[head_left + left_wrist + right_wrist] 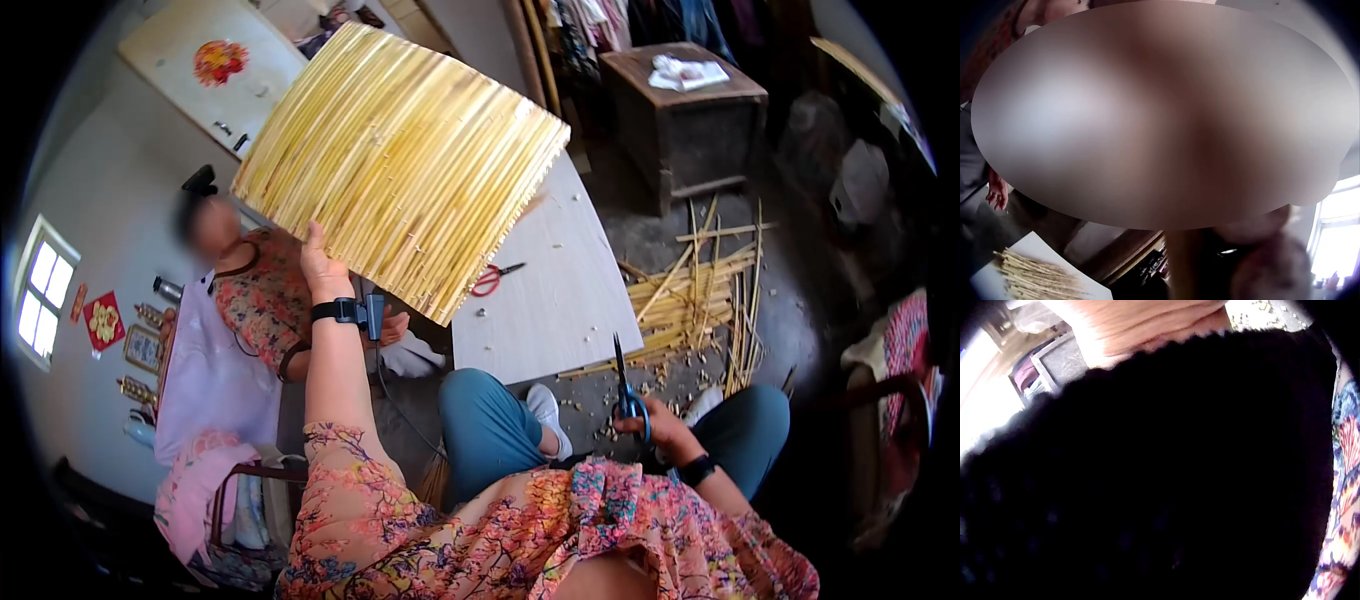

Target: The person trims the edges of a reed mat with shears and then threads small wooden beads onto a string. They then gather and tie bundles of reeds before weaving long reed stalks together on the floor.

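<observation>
A panel of yellow plant stalks point(400, 170), laid side by side and bound into a sheet, is held up at the upper middle of the head view. My left hand point(323, 265) grips its lower left edge, thumb on the near face and fingers hidden behind. Low over my knee, my right hand point(662, 425) holds scissors point(630, 400) with blue handles, the dark blades pointing up and away. Most of the left wrist view is blurred. Dark material covers most of the right wrist view, leaving part of my wrist point(1154, 328) at the top.
Red-handled scissors point(487, 281) lie on a pale board point(550, 300) below the panel. Loose stalks point(695, 290) and cut scraps cover the floor to the right. A wooden chest point(690, 130) stands at the back. Another person point(265, 300) sits at the left.
</observation>
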Demonstrator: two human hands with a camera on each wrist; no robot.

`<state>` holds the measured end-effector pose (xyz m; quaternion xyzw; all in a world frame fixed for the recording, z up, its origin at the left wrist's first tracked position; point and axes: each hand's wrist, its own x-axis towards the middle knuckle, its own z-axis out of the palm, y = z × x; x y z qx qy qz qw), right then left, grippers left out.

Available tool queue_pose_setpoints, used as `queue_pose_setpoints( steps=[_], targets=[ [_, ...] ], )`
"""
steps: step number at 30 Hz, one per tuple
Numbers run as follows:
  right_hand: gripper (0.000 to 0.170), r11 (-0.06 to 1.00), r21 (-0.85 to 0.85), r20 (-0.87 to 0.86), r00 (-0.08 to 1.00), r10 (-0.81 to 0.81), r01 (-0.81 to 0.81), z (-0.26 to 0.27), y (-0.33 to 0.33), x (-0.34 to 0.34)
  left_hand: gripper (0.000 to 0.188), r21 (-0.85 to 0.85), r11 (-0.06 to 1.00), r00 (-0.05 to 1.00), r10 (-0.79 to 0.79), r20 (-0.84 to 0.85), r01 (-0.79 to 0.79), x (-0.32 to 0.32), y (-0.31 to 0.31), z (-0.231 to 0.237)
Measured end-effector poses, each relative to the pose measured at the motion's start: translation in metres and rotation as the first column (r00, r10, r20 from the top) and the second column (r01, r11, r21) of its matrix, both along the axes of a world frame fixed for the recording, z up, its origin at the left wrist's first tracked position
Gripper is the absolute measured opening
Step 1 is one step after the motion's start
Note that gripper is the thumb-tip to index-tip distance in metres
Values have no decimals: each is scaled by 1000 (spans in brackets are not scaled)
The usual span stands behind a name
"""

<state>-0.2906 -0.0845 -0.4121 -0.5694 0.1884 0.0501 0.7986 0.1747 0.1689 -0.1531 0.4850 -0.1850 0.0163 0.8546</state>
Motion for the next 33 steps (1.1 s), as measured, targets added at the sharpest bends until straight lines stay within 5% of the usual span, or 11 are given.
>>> queue_pose_setpoints(
  steps=[2,22,25,33],
  targets=[
    [38,1000,6,1,1000,-2,2,-6,-1,0,46,-76,996,982,-57,-181,44,-8,-8,-11],
    [42,997,63,-8,999,-39,39,-14,3,-3,48,109,993,976,-29,-217,53,-49,-46,-49],
    [43,997,54,36,998,-55,53,-16,1,-1,44,74,996,962,69,-263,-52,-41,-49,-48],
    [44,986,98,-20,991,-134,135,1,3,-3,43,-104,993,978,-83,-193,63,-39,-45,-49]
  ],
)
